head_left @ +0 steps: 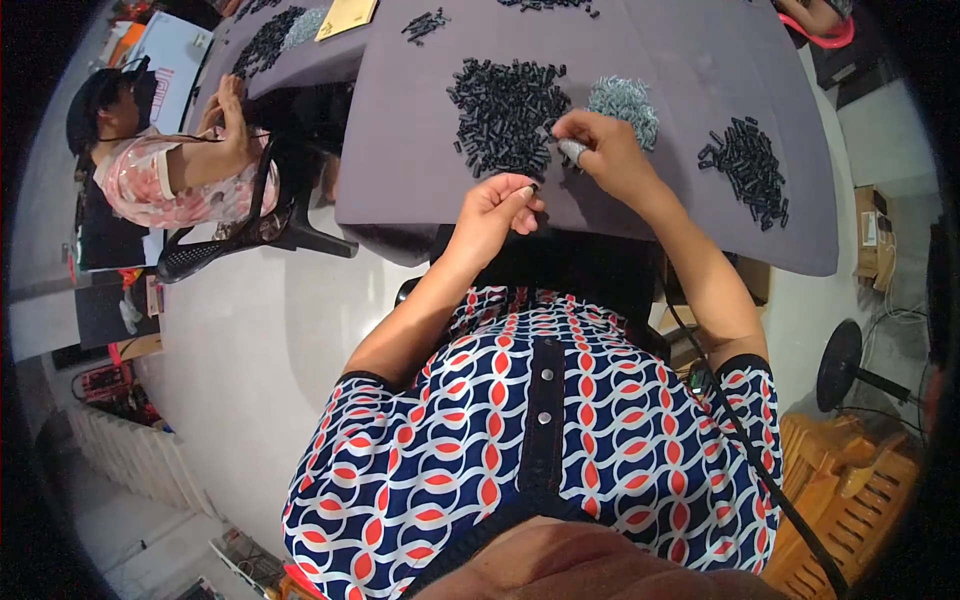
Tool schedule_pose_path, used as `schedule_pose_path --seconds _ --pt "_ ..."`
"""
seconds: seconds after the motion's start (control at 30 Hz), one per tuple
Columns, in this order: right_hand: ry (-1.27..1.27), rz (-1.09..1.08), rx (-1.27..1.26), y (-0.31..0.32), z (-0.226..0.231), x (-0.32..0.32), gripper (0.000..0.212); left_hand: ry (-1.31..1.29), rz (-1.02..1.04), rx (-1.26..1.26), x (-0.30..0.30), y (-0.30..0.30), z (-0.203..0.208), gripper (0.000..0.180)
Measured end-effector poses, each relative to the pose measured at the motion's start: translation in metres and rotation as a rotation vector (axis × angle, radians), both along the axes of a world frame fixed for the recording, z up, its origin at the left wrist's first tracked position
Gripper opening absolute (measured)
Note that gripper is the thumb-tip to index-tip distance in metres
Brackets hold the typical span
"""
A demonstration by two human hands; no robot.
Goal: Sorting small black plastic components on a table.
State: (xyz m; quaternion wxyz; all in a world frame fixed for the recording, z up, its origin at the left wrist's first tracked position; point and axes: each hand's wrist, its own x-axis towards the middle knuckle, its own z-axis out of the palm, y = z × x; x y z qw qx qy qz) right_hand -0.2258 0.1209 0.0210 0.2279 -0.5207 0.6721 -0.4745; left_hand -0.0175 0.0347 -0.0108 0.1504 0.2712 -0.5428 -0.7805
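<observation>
On the grey-covered table, my left hand [503, 208] is closed in a pinch at the near edge of a big pile of small black tubular pieces [505, 110]. A dark bit, apparently one such piece, shows between its thumb and fingertips. My right hand [612, 152] is raised between that pile and a heap of small silvery metal parts [630, 97], which look like screws. Its fingers are curled together, and a grey cover [572, 149] wraps one digit. What they grip is too small to make out. Farther right lies another pile of black pieces [746, 172].
The table cloth [400, 150] hangs over the near edge. More black pieces [427, 25] and a yellow packet [346, 17] lie farther off. At left a person [180, 170] sits on a black chair [215, 250]. A wooden chair [840, 500] and a black fan [840, 365] stand at right.
</observation>
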Motion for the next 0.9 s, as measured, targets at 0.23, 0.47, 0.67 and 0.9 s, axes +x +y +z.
schedule_pose_path --seconds 0.23,0.47,0.67,0.9 --pt "0.375 -0.017 -0.006 0.003 0.001 -0.018 0.021 0.034 0.006 0.027 0.007 0.000 0.001 0.018" --pt "0.579 0.066 0.134 0.010 -0.006 0.015 0.024 0.091 0.011 0.042 0.008 0.002 0.005 0.017" --pt "0.572 0.076 0.139 0.004 -0.011 0.019 0.029 0.143 0.059 -0.033 0.012 0.001 0.008 0.019" --pt "0.313 -0.017 -0.027 0.036 -0.003 0.002 0.041 0.108 0.065 -0.043 0.013 0.003 0.004 0.019"
